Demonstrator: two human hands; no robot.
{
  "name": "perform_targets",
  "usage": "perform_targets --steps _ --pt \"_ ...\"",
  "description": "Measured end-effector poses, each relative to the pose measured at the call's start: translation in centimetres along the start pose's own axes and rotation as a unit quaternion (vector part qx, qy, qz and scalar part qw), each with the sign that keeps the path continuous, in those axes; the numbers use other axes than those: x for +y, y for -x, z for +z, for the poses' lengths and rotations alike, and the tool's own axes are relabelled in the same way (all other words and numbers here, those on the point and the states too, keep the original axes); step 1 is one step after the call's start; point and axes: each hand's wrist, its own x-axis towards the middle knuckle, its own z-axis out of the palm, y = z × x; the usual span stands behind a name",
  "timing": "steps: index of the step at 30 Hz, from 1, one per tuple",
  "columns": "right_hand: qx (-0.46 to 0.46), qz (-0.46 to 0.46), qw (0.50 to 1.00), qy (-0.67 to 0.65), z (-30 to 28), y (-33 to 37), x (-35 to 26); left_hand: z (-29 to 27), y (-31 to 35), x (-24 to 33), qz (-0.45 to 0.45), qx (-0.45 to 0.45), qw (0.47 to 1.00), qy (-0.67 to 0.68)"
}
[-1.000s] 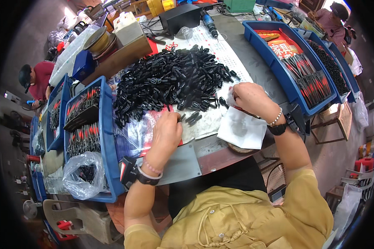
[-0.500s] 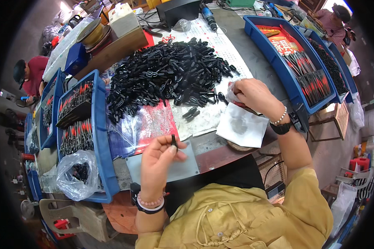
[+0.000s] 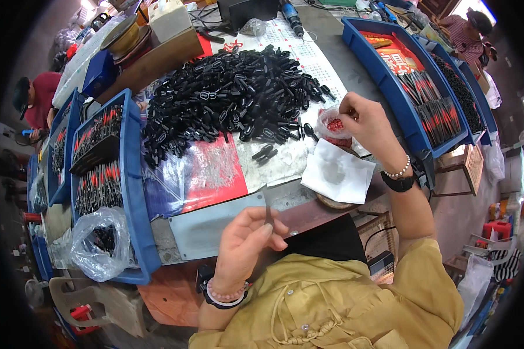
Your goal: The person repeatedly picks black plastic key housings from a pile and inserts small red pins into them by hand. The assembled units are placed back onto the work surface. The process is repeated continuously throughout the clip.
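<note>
Head view: the left hand [image 3: 247, 238] is pinching a single slim dark piece [image 3: 269, 215] between thumb and fingertips, holding it upright just off the table's near edge, so that grip is definitely closed on something. Compared with half a second ago, that hand is sitting lower and closer to the body, and the right hand [image 3: 368, 125] is lifting off a crumpled clear bag [image 3: 326, 120], so the red bits [image 3: 335, 124] inside are showing. Right thumb and finger are coming together above it, but I can't tell if they're pinching a red bit. My read: one part is already picked out and the right hand is busy with the red stuff. Below the bag, a creased white sheet [image 3: 337, 177] with a grey smudge is lying matte and soft. Further out, a flat grey plate [image 3: 209, 230] is resting at the table edge, next to a scuffed, shiny red-and-blue sheet [image 3: 215, 186]. Beyond that a big heap [image 3: 227, 93] of hard, black, looped pieces is glinting, with a few strays [image 3: 265, 155] lying in front. Smooth blue plastic bins (left bin [image 3: 136, 192], right bin [image 3: 387, 87]) are flanking everything, holding bundles of thin black-and-red parts.
</note>
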Motion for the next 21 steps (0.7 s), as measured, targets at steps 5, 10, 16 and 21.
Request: perform_targets --steps 5,10,16,21 --pt "0.023 0.054 0.993 -0.098 0.3 0.2 0.0 0.4 0.0 0.0 -0.018 -0.037 0.999 0.014" --pt "0.003 0.059 0.977 -0.205 0.0 1.4 -1.8 0.7 0.2 0.1 -0.043 -0.051 0.998 0.022" --pt "-0.142 0.081 0.903 -0.397 1.6 6.0 -6.9 1.6 0.7 0.5 -0.075 -0.044 0.996 0.020" --pt "-0.245 0.197 0.781 -0.539 3.3 8.5 -9.3 2.7 1.4 0.3 -0.024 -0.012 0.999 -0.024"
